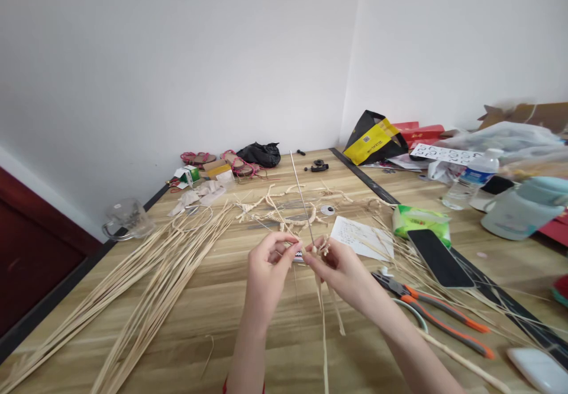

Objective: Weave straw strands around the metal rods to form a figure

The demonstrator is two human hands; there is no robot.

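Note:
Over the middle of the table, my left hand (270,267) pinches a thin pale straw strand (280,216) between thumb and fingertips. Close beside it, my right hand (348,270) is closed round a small straw weaving (325,246), mostly covered by the fingers. A thin metal rod (302,196) rises from the weaving and leans slightly left. Loose straw ends (324,335) hang below the right hand. Just beyond the hands lie braided straw pieces (306,219). Whether the fingertips of the two hands touch is hard to see.
Long straw bundles (146,287) cover the left side, near a glass mug (128,219). Pliers (437,308), a phone (439,258) and a paper sheet (361,237) lie right of the hands. Farther right stand a water bottle (473,178) and a pale blue jug (526,207).

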